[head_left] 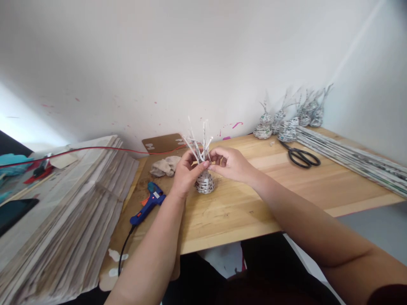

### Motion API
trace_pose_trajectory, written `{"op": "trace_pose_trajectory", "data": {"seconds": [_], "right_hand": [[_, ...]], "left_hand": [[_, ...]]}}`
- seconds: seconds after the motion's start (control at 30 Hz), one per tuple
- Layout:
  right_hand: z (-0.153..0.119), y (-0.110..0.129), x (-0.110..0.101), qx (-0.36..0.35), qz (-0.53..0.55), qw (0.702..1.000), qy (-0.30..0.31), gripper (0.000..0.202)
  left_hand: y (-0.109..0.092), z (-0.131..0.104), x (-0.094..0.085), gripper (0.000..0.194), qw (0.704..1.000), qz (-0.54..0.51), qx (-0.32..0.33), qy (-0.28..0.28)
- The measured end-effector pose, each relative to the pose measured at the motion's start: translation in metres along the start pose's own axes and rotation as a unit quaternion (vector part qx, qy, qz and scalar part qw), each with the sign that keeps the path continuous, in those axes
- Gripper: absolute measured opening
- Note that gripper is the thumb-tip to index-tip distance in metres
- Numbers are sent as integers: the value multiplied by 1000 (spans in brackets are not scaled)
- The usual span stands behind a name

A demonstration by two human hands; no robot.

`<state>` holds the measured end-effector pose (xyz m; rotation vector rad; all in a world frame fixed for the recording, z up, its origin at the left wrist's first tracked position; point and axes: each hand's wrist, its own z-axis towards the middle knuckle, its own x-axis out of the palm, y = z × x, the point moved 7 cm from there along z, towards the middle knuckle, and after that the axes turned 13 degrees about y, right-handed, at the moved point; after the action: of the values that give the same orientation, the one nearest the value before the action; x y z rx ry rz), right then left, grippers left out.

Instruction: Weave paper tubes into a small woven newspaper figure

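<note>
At the centre of the frame, a small woven piece (205, 184) of paper strips is held upright at the worktop (229, 216) by the left grip (187, 170), whose thumb is pressed across its neck, below the loose strip ends. The right grip (233, 164) is set against the neck from the right, fingers curled; whether a strip is pinched there cannot be made out. Left of centre, a blue glue gun (148, 206) is laid on a brown board (137, 238), near a crumpled cloth (163, 166). At the upper right, similar woven shapes (263, 127) are grouped, with black scissors (303, 158) and long paper rods (349, 159) placed nearby.
</note>
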<state>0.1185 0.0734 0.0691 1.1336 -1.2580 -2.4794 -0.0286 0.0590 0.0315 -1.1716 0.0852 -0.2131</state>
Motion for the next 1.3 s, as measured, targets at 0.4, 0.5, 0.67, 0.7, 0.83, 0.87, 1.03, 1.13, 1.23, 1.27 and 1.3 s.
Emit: {"op": "trace_pose_trajectory", "data": {"seconds": [0.4,0.5,0.67,0.7,0.83,0.87,1.03,1.13,1.23,1.27,1.3], "right_hand": [[1,-8,1,39,30,999,-5,19],[0,-8,0,35,9,999,-12,20],[0,-4,1,6,-32,999,-24,19],[0,-4,1,3,-35,999,-25,19],[0,-4,2,1,-30,999,-24,16],[0,-4,2,2,-32,999,-21,15],[0,-2,7,-2,-27,1000,5,13],[-1,-4,8,9,42,999,-8,23],[0,-11,4,27,102,994,-41,18],[0,-14,1,36,110,992,-54,17],[0,-17,-1,48,114,990,-64,16]], "left_hand": [[-6,-5,-11,23,994,-41,25,-103],[-10,-8,-16,29,987,89,15,-135],[-12,-7,-10,34,989,103,13,-110],[-12,-7,-10,34,989,96,17,-112],[-10,-8,-12,30,988,100,12,-119],[-10,-8,-12,31,988,109,3,-114],[-8,-7,-11,35,987,107,-35,-111],[-4,-6,-13,36,991,27,-39,-129],[1,-5,-15,39,988,-41,-46,-139],[2,-5,-15,39,988,-50,-46,-140],[3,-5,-16,40,987,-56,-46,-141]]}}
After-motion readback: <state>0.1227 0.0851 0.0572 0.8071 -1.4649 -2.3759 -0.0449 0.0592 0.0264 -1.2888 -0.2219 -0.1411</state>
